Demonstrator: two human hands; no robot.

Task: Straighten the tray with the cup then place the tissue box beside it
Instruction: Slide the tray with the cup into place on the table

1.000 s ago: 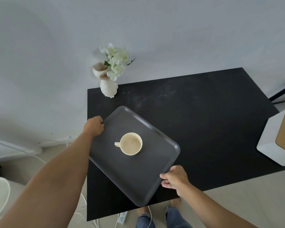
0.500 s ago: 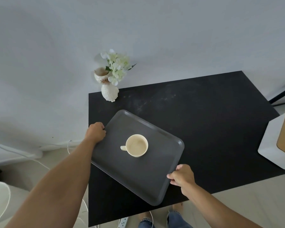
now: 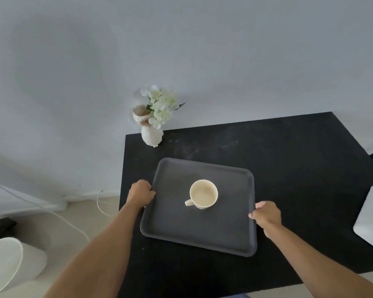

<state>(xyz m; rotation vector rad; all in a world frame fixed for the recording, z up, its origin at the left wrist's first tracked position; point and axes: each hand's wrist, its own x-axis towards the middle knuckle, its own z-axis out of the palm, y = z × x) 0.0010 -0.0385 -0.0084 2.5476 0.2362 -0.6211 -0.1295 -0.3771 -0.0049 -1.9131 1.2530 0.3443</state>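
A dark grey tray [image 3: 172, 229] lies on the black table [image 3: 289, 168], its sides nearly parallel to the table's edges. A cream cup [image 3: 203, 194] stands upright near the tray's middle, handle pointing toward me and left. My left hand [image 3: 140, 192] grips the tray's left rim. My right hand [image 3: 265, 216] grips its right rim. The white tissue box [image 3: 368, 222] with a wooden top sits at the table's right edge, partly cut off by the frame.
A white vase [image 3: 151, 135] with pale flowers [image 3: 162, 105] stands at the table's far left corner against the wall. A white round bin [image 3: 11, 263] and a cable [image 3: 73, 224] are on the floor at left.
Both hands have turned the tray counter-clockwise, from diagonal to nearly square with the table. The cup turned along with it.
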